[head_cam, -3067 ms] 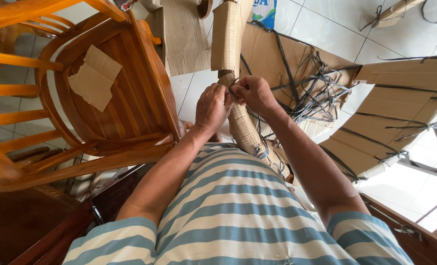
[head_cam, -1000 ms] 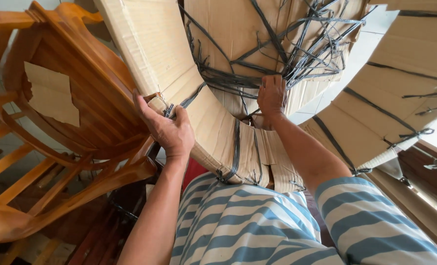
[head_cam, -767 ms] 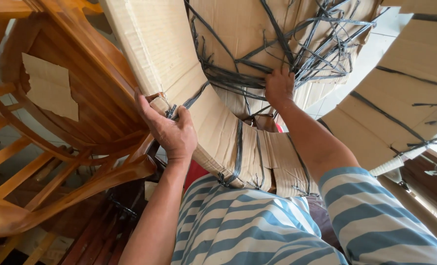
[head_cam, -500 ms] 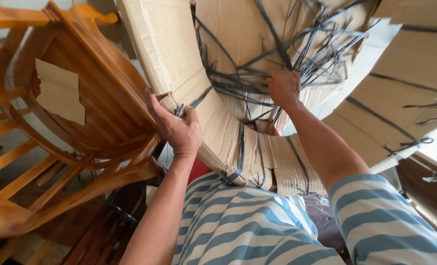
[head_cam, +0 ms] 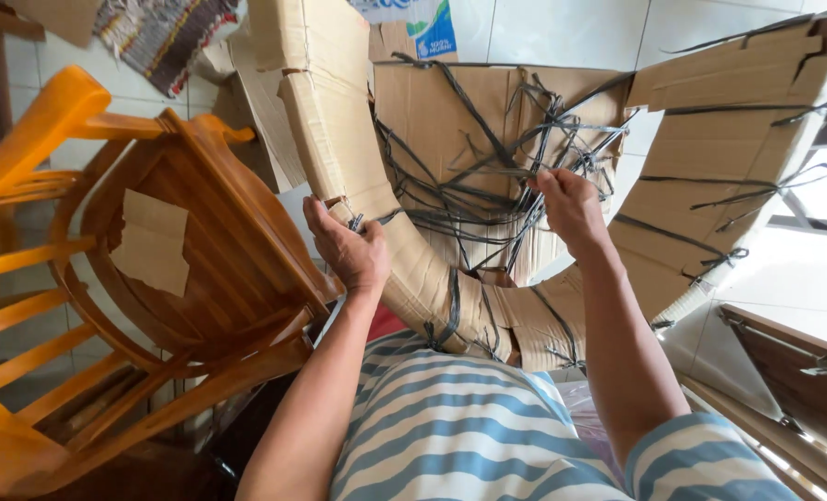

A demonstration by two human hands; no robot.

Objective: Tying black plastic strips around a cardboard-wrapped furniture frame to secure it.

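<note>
Cardboard wrap (head_cam: pixel 339 148) between hands | left hand (head_cam: pixel 346 249) grips edge — right hand (head_cam: pixel 569 202) pinches black straps (head_cam: pixel 487 176)

Brown cardboard (head_cam: pixel 339 139), black straps (head_cam: pixel 469 199), orange-brown chair (head_cam: pixel 200 269), blue-white striped shirt (head_cam: pixel 450 436)

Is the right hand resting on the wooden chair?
No, the right hand is raised into the tangle of dark plastic straps over the cardboard, while the wooden chair sits apart on the left.
</note>
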